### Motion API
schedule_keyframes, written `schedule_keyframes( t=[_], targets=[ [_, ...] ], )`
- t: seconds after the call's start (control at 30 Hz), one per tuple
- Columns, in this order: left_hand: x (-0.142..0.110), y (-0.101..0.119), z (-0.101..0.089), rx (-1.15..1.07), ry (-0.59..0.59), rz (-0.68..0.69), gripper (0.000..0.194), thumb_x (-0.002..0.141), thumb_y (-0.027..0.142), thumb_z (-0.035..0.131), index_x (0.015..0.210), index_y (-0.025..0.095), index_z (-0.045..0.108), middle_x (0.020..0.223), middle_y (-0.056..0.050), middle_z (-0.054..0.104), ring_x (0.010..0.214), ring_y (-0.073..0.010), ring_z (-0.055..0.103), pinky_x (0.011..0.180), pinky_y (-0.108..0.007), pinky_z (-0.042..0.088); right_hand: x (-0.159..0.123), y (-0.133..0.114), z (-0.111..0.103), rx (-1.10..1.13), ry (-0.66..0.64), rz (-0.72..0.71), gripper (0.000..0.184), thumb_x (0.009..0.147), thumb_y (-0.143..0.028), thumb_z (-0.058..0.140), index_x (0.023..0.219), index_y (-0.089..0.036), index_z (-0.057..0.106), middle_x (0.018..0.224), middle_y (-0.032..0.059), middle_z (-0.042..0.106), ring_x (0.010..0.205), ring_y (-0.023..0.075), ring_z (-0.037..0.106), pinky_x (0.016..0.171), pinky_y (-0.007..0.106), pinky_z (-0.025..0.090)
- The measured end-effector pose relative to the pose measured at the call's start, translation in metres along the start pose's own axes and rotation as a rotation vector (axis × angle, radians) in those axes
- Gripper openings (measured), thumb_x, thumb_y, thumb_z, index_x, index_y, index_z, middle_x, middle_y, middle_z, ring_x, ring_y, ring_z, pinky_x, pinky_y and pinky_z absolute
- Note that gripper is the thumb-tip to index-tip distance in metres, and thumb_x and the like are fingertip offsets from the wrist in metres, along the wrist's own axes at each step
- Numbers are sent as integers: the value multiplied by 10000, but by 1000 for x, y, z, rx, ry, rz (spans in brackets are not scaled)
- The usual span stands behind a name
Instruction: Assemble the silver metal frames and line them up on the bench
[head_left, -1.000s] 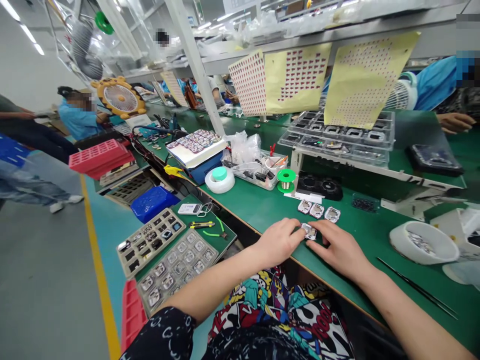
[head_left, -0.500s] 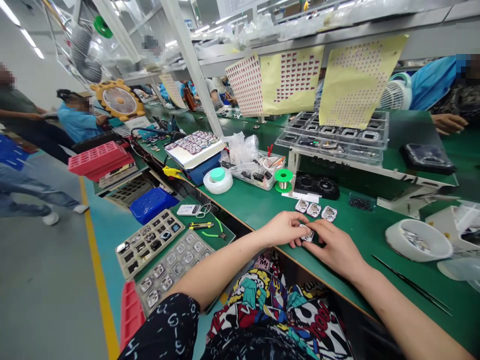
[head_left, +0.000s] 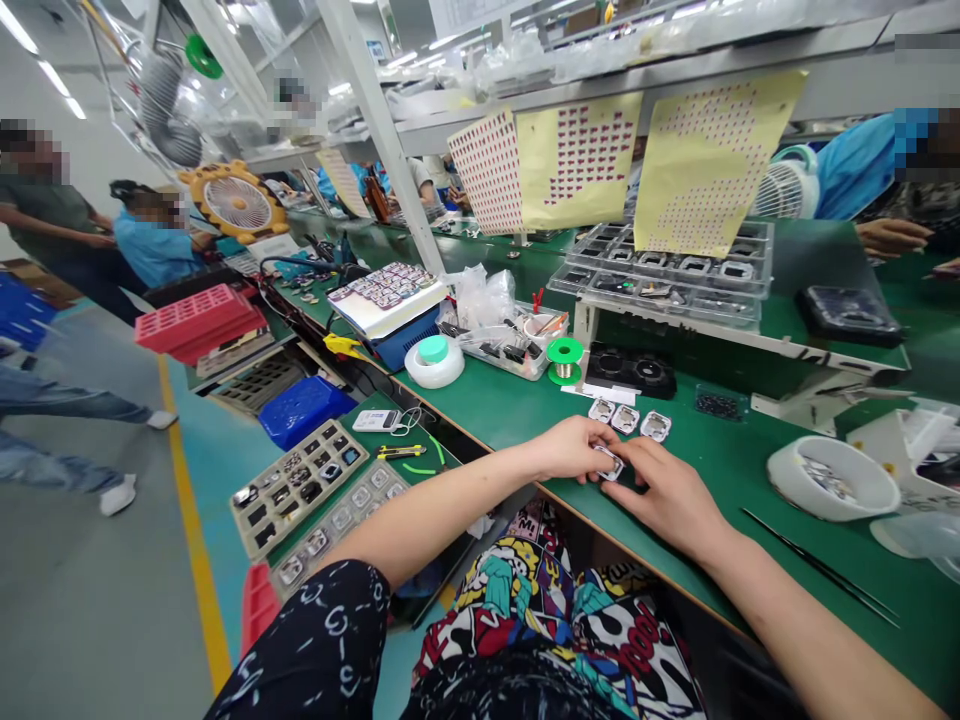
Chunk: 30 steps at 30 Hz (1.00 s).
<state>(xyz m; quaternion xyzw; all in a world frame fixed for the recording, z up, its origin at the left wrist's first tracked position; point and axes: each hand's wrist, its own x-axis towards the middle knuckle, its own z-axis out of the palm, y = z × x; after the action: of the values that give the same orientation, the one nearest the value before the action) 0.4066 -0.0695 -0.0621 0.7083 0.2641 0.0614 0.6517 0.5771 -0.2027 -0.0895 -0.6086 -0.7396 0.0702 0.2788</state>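
Both of my hands meet over the green bench point(head_left: 510, 410) near its front edge. My left hand point(head_left: 568, 447) and my right hand point(head_left: 667, 497) pinch one small silver square part point(head_left: 609, 461) between their fingertips, lifted slightly off the mat. Three more of these silver parts point(head_left: 628, 419) lie in a row just behind my hands.
A white bowl of parts point(head_left: 832, 476) and black tweezers point(head_left: 817, 565) lie to the right. Behind are a green wire spool point(head_left: 564, 360), a white tape roll point(head_left: 433, 360), a clear parts bin point(head_left: 510, 345) and stacked clear trays point(head_left: 667, 270). Part trays point(head_left: 300, 485) sit lower left. Other people work nearby.
My hands have drawn closer together and lifted the silver part off the mat, holding it between both sets of fingertips. The view has shifted a little; a person at left walked on.
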Motion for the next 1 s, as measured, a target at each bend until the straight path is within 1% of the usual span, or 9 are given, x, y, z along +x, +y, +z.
schedule_keyframes(
  t=[0.13, 0.27, 0.33, 0.5, 0.63, 0.77, 0.83, 0.9, 1.0],
  targets=[
    [2, 1, 0, 33, 2, -3, 283, 781, 180, 658, 1052, 130, 722, 743, 12, 662, 563, -100, 622, 466, -168, 504, 0, 1, 1, -8, 5, 0, 360, 999, -357, 681, 1346, -274, 634, 1135, 57, 688, 963, 250, 692, 734, 361, 531],
    [4, 1, -1, 13, -18, -32, 246, 805, 187, 659, 1030, 116, 728, 728, -4, 680, 503, -86, 596, 469, -173, 512, 0, 0, 1, -7, 1, -4, 349, 1006, -362, 685, 1340, -276, 633, 1132, 53, 686, 959, 247, 690, 734, 357, 524],
    [5, 2, -2, -13, -36, -51, 240, 805, 187, 680, 1029, 115, 728, 718, -13, 688, 508, -95, 616, 478, -178, 527, 0, -1, 0, -7, 2, -11, 332, 1018, -381, 676, 1332, -281, 639, 1122, 53, 689, 951, 247, 691, 732, 356, 522],
    [5, 2, -7, -67, -87, -72, 300, 771, 192, 766, 1059, 117, 725, 706, -28, 703, 572, -128, 670, 503, -188, 554, -1, -1, -1, -11, 14, -24, 334, 1030, -396, 664, 1344, -283, 643, 1125, 59, 698, 937, 246, 694, 742, 359, 525],
    [6, -1, -7, -23, -70, -94, 276, 782, 254, 784, 1018, 123, 728, 693, -35, 705, 552, -134, 660, 492, -206, 553, -1, -2, -1, -10, 28, -25, 327, 1031, -383, 652, 1341, -279, 645, 1149, 64, 705, 938, 245, 697, 736, 354, 525],
    [7, 0, -6, 23, -81, -98, 263, 765, 226, 774, 1003, 132, 712, 695, -19, 693, 563, -136, 657, 504, -214, 538, -1, -1, -1, -5, 15, -25, 326, 1017, -374, 665, 1331, -287, 647, 1162, 59, 708, 923, 238, 694, 729, 349, 522],
    [6, 5, -7, 82, -79, -102, 231, 785, 231, 752, 994, 144, 706, 695, -2, 675, 583, -138, 658, 511, -212, 516, -1, 0, -1, 3, 0, -24, 352, 1001, -359, 687, 1341, -286, 636, 1162, 54, 704, 909, 232, 686, 723, 347, 515],
    [5, 13, -10, 228, -91, -76, 205, 814, 248, 731, 998, 157, 717, 723, 3, 676, 618, -136, 661, 542, -214, 498, -1, 0, -1, 14, -5, -27, 361, 988, -362, 709, 1332, -278, 635, 1119, 48, 703, 867, 223, 669, 717, 347, 505],
    [3, 30, -16, 664, -102, 50, 163, 806, 248, 734, 950, 177, 759, 775, -13, 707, 714, -160, 671, 591, -236, 451, -1, 0, -2, 54, 35, -33, 292, 1001, -409, 702, 1246, -255, 665, 1014, 37, 697, 755, 196, 626, 695, 348, 490]
  ],
)
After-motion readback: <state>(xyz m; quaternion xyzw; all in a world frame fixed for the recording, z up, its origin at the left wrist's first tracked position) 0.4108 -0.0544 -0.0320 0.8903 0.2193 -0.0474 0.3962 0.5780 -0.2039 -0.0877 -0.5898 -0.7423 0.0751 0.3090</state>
